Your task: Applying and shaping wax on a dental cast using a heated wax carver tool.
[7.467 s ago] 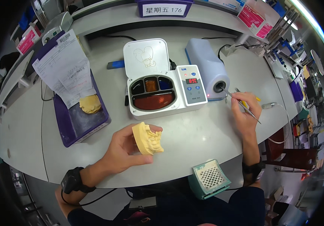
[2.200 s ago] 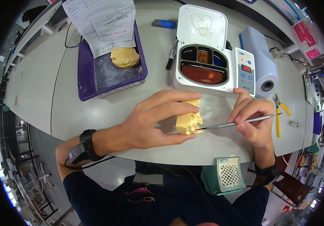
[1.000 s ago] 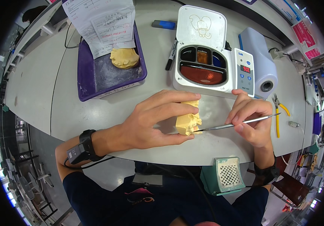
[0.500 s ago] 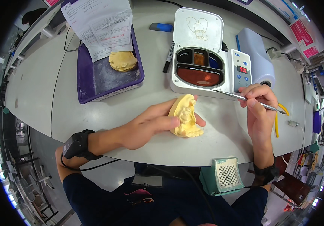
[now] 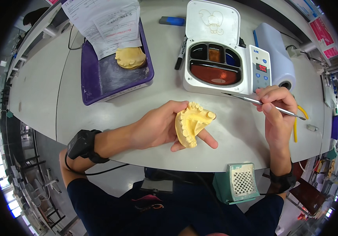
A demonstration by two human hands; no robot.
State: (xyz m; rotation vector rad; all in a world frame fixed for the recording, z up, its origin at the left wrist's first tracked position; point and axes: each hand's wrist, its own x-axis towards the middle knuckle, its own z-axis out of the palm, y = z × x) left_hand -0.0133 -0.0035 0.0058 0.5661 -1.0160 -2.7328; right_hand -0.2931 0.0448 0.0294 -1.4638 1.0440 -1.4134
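Note:
My left hand [image 5: 153, 124] holds a yellow dental cast [image 5: 190, 126] above the near part of the table, thumb at its rim and fingers spread beneath. The row of teeth on the cast faces up. In my right hand [image 5: 277, 110] a thin double-ended metal carver [image 5: 247, 100] is pinched between thumb and fingers. Its pointed end lies over the front edge of the white wax heater [image 5: 204, 89]; contact cannot be made out. Inside the heater are a large red-brown wax well [image 5: 212, 73] and smaller dark, amber and blue wells. The heater's lid stands open.
A purple tray [image 5: 116, 92] at the left holds papers [image 5: 106, 23] and another yellow cast [image 5: 131, 58]. A black marker [image 5: 181, 54] lies beside the heater, a blue-grey device [image 5: 275, 55] behind its panel. A green box with a perforated grille [image 5: 243, 183] sits at the near edge.
My left hand has turned the cast, so its teeth now face up and its palate shows. My right hand keeps the carver in nearly the same pose. The whole view has shifted slightly.

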